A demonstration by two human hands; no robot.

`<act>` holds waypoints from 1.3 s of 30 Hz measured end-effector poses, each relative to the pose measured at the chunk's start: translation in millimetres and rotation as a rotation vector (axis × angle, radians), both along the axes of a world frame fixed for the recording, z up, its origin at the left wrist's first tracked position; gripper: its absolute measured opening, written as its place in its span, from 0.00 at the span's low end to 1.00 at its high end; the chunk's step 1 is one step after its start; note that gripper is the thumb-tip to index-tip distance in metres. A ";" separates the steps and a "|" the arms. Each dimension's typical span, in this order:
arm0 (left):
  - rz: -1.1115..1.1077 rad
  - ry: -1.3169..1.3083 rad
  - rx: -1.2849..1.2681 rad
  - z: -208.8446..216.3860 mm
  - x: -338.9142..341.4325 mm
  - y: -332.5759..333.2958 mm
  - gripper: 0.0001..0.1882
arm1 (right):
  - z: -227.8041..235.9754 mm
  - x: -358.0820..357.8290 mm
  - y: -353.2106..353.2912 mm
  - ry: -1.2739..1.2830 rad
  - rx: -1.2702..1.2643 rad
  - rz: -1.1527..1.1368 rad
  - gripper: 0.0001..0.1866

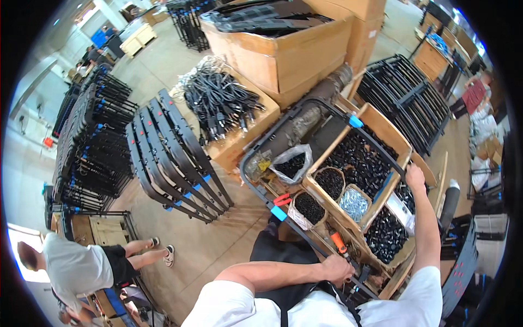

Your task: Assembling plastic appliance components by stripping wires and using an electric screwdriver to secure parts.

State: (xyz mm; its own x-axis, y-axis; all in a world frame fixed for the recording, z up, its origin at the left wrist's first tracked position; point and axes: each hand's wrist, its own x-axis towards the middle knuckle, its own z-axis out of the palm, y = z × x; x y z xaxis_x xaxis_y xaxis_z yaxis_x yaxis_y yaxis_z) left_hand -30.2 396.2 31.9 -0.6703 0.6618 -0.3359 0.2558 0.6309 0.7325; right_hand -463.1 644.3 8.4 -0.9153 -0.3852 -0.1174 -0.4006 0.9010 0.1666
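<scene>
A black tubular U-shaped frame [333,109] with blue tape bands [278,212] lies slanted across the parts bench. My left hand [336,270] is closed round its near leg, close to my body. Farther out, my right hand [415,178] grips the other leg at the wooden tray's right side. Under the frame, the wooden tray [322,159] holds black fittings [362,158], a basket of dark screws [329,182] and one of silvery screws [354,204]. An orange-and-black power driver [338,240] lies beside my left hand. Red-handled pliers [283,199] sit near a basket of black screws [309,209].
Several upright black frames [173,155] stand on the floor at left. Black cables [218,98] fill a box ahead, before a large cardboard box [289,62]. A person in a white shirt [81,267] is at lower left; another in red [475,94] stands far right.
</scene>
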 end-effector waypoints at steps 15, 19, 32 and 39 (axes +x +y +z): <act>1.237 0.705 -0.278 111.5 -198.7 -429.0 0.17 | 42.4 210.4 -95.6 -0.006 -0.219 -0.001 0.12; 1.355 0.427 -0.663 132.9 -258.6 -570.1 0.23 | 114.9 401.7 -124.6 -0.513 -0.271 -0.056 0.15; 1.316 0.064 -0.249 143.7 -303.9 -642.6 0.19 | 117.8 462.8 -188.5 0.005 0.124 -0.623 0.30; 1.331 0.607 0.951 185.2 -276.6 -670.0 0.12 | 122.8 472.2 -182.0 -0.190 0.170 -0.537 0.24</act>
State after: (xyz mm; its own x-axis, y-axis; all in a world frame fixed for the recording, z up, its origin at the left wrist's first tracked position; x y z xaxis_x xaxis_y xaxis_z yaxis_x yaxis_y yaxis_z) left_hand -306.7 -273.8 217.1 -0.7464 -0.5976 0.2928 0.3195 0.0642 0.9454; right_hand 9.1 462.4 131.2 -0.9338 0.1645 -0.3177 0.0669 0.9527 0.2965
